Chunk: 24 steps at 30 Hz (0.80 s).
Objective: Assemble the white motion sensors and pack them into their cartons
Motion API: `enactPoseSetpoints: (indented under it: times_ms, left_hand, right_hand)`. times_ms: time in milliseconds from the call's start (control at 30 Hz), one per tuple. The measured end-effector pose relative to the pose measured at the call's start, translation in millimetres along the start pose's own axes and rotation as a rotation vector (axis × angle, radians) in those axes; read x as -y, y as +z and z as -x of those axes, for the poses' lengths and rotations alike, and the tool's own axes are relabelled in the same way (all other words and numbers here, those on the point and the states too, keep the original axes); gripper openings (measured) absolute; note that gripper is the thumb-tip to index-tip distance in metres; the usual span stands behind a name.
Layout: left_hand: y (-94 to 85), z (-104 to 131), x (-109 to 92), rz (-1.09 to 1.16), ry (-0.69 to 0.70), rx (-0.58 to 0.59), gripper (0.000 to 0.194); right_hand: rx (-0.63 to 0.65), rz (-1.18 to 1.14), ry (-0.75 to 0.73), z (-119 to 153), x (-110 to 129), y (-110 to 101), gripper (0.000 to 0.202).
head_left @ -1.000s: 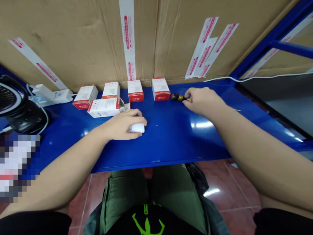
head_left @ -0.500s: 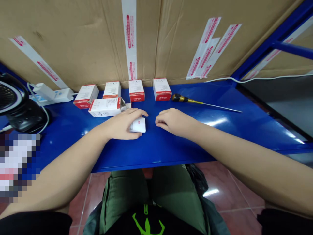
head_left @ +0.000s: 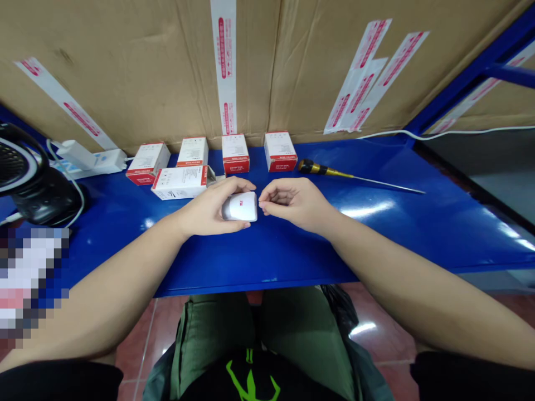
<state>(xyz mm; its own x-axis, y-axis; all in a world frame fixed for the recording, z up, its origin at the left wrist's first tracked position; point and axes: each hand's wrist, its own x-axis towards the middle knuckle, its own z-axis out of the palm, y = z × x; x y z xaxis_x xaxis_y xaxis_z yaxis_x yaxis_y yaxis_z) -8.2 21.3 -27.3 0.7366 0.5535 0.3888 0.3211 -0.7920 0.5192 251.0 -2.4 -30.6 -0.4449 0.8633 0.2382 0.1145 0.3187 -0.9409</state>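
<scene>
My left hand (head_left: 203,209) is wrapped round a small white plastic detector (head_left: 243,207) with a red mark on its face, thumb on the near side and fingers on the far side. The detector's left end is hidden in the palm. Just off its right end, my right hand (head_left: 298,205) is closed in a pinch of thumb and index finger. Whatever sits between those fingertips is too small to make out. Behind my left hand lies a white and red carton (head_left: 181,182) on its side, its flap end open towards the hand.
Several red and white detector boxes, among them a box (head_left: 281,151), stand along the cardboard wall (head_left: 142,72). A screwdriver (head_left: 326,169) lies to the right on the blue table (head_left: 267,262). At the left are a black fan (head_left: 29,178) and a power strip (head_left: 108,161).
My left hand has brought the detector slightly up and to the right, showing more of it. My right hand has shifted left, its pinch now close to the detector's end.
</scene>
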Motion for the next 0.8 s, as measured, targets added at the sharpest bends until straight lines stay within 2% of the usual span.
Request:
enactPoseSetpoints:
  times_ms: [267, 600, 800]
  left_hand:
    - [4.1, 0, 1, 0.017, 0.056, -0.055, 0.052]
    - [7.7, -3, -4, 0.035, -0.008, -0.077, 0.052]
    - [12.1, -3, -4, 0.081, 0.022, -0.151, 0.052]
  right_hand:
    - [-0.011, 0.009, -0.017, 2, 2, 2, 0.013]
    - [-0.004, 0.200, -0.129, 1, -6, 1, 0.012]
    - [0.002, 0.093, -0.112, -2, -5, 0, 0.014]
